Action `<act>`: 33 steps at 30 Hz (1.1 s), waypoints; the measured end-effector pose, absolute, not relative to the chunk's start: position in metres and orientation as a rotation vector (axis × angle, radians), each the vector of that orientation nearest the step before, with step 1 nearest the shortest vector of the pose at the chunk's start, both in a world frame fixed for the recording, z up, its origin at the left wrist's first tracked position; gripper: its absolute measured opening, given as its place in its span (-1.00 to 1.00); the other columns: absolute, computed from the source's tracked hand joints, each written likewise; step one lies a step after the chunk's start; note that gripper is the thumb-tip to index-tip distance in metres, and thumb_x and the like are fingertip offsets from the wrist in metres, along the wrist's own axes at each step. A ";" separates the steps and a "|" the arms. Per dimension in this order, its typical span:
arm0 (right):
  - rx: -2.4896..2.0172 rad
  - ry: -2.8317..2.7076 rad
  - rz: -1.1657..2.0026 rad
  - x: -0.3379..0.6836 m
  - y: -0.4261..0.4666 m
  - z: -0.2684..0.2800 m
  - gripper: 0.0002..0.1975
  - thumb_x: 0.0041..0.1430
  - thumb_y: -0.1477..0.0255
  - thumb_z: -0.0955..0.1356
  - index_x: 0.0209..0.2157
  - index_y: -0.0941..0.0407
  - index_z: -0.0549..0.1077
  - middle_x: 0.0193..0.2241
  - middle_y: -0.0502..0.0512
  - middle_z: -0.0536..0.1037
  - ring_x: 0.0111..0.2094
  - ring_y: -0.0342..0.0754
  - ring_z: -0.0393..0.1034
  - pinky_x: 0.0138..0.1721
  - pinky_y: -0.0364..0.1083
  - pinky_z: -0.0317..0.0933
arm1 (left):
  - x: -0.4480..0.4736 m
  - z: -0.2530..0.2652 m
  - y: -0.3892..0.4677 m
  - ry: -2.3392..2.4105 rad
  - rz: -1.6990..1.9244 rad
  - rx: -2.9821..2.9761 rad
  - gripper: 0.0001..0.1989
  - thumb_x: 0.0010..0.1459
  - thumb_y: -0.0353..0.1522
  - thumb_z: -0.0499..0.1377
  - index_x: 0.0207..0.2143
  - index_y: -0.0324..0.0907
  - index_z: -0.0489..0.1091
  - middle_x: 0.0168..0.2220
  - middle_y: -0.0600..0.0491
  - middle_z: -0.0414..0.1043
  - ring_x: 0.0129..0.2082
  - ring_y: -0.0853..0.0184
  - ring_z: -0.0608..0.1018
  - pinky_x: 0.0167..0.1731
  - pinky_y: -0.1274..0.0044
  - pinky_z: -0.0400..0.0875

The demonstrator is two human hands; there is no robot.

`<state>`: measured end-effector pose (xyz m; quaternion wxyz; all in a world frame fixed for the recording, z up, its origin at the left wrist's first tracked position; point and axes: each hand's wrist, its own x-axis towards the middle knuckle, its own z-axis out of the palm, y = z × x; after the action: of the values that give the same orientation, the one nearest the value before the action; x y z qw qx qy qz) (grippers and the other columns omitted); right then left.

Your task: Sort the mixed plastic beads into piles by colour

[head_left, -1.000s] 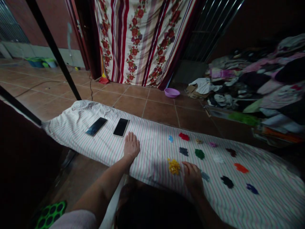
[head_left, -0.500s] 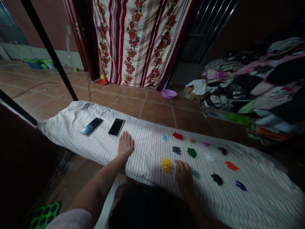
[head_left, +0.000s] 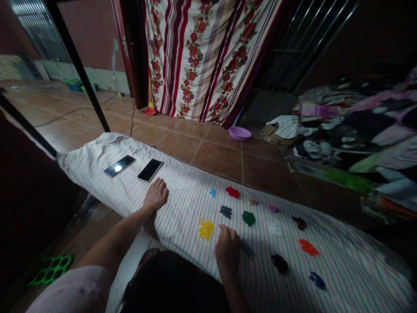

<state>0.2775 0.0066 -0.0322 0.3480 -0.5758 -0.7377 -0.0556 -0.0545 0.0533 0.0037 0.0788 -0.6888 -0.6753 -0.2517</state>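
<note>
My left hand (head_left: pixel 155 193) lies flat on the striped cloth (head_left: pixel 182 182), fingers stretched out, just below a dark-screened phone (head_left: pixel 150 170). A second phone (head_left: pixel 120 165) rests farther left. Curled fingers form a loose pinch on my right hand (head_left: pixel 228 248), just right of a pile of small yellow pieces (head_left: pixel 206 229); whether anything is between the fingertips cannot be seen. Above that hand are a dark grey pile (head_left: pixel 226 211) and a green pile (head_left: pixel 248 218). A grey-blue pile (head_left: pixel 247 249) sits against its right side, partly covered.
More small piles lie on the cloth: light blue (head_left: pixel 212 192), red (head_left: pixel 232 192), orange (head_left: pixel 308 247), black (head_left: pixel 279 263) and dark blue (head_left: pixel 317 280), among others. On the tiled floor beyond stand a purple basin (head_left: pixel 240 133) and a heap of clothes (head_left: pixel 361 117).
The camera view has tilted and shifted, so the cloth's piles and both hands appear farther left. My hands keep about the same places beside the phone and the yellow pile.
</note>
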 end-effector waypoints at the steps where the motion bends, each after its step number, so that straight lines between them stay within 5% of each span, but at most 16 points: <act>1: -1.492 -1.908 -0.144 0.277 0.007 -0.032 -0.69 0.25 0.52 0.11 -0.19 0.13 0.45 -0.33 0.23 0.45 -0.28 0.11 0.33 -0.24 0.04 0.17 | -0.054 0.004 0.053 -2.019 -0.742 -2.069 -0.69 0.24 -0.36 -0.11 -0.10 -0.19 0.35 -0.01 -0.12 0.40 0.16 0.22 0.32 0.22 0.19 0.19; 33: -1.664 -1.881 0.033 0.270 -0.003 -0.021 -0.63 0.20 0.64 0.14 -0.11 0.16 0.48 -0.24 0.21 0.44 -0.13 0.08 0.25 -0.04 0.00 0.12 | -0.049 0.031 0.054 -2.227 -0.394 -2.208 -0.79 0.20 -0.38 -0.04 -0.25 -0.18 0.37 -0.16 -0.10 0.41 -0.02 0.20 0.41 0.03 0.32 0.30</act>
<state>0.2703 -0.0034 -0.0213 0.3097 -0.6299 -0.7122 0.0123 -0.0492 0.0538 0.0311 -0.0098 -0.6986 -0.7045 -0.1245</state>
